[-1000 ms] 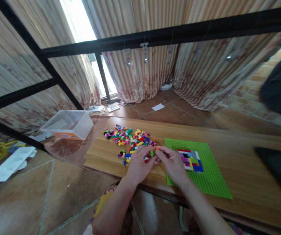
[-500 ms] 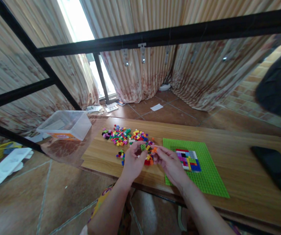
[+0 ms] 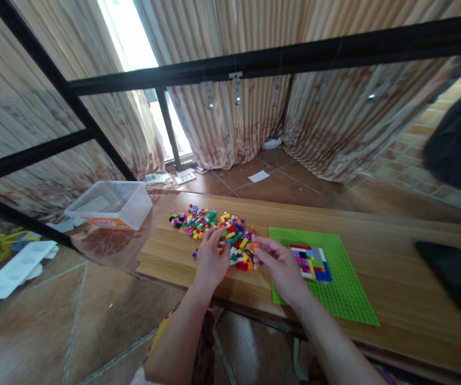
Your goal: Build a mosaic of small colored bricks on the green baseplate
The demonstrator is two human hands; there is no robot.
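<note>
My left hand (image 3: 213, 258) hovers over the near left part of a loose pile of small coloured toy bricks (image 3: 236, 227). Its fingers curve with a gap from the thumb, and I see no brick held between them. Right of the pile, my right hand (image 3: 282, 266) pinches an orange brick (image 3: 253, 246) between thumb and fingertips. Beside that hand lies a green studded baseplate (image 3: 345, 278). A flat, multicoloured block of joined bricks (image 3: 311, 263) sits on it, partly behind the right hand.
The wooden table (image 3: 391, 256) carries a black phone (image 3: 451, 278) at its right. A clear plastic tub (image 3: 134, 206) with an orange label stands past the left end. Dark metal bars (image 3: 310, 56) cross in front of curtains. Papers (image 3: 259, 176) lie on the tiled floor.
The green brick in my left hand is out of its fingers, and that hand has shifted slightly left and opened over the pile. My right hand keeps the orange brick nearly in place.
</note>
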